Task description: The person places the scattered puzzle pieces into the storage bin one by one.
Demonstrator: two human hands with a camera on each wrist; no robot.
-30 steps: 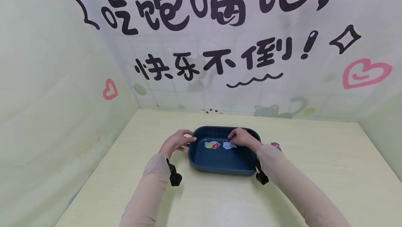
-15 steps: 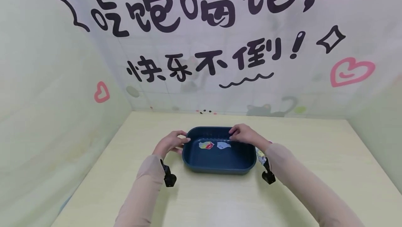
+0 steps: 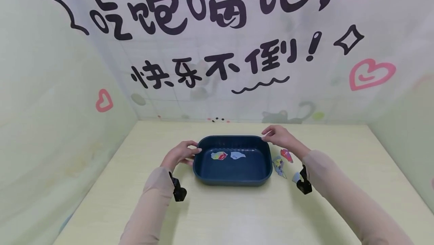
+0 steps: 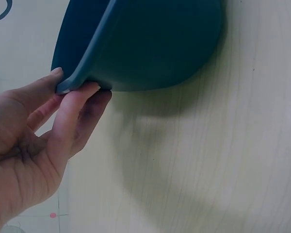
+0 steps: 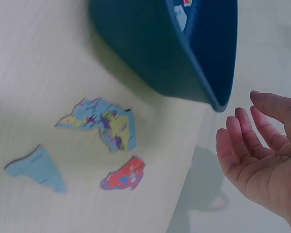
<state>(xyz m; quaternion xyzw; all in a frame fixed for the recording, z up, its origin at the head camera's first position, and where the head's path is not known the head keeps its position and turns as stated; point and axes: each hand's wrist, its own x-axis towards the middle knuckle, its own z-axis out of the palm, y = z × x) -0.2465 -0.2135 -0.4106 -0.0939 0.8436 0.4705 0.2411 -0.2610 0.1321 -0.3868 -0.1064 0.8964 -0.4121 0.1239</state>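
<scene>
A dark blue plastic basin [image 3: 234, 171] with rounded corners stands on the table. My left hand [image 3: 179, 152] pinches its left rim; in the left wrist view the thumb lies over the rim and the fingers bear on the outer wall. Two flat, jigsaw-like pieces lie inside: a yellow-and-red piece [image 3: 219, 155] and a pale blue piece [image 3: 237, 155]. By the basin's far right corner is my right hand [image 3: 281, 137]. Seen from the right wrist, that hand [image 5: 266, 155] holds nothing, its fingers loosely bent and apart from the rim.
Right of the basin, a blue-and-yellow piece [image 5: 119, 127], a red piece [image 5: 124, 174] and a light blue piece [image 5: 40, 167] lie on the tabletop [image 3: 217, 215]. A printed curtain [image 3: 190, 102] hangs behind the table, with cloth sides left and right.
My right hand has left the inside of the basin and moved right, past its far right corner. Pieces on the right have come into sight. The left hand stays at the rim.
</scene>
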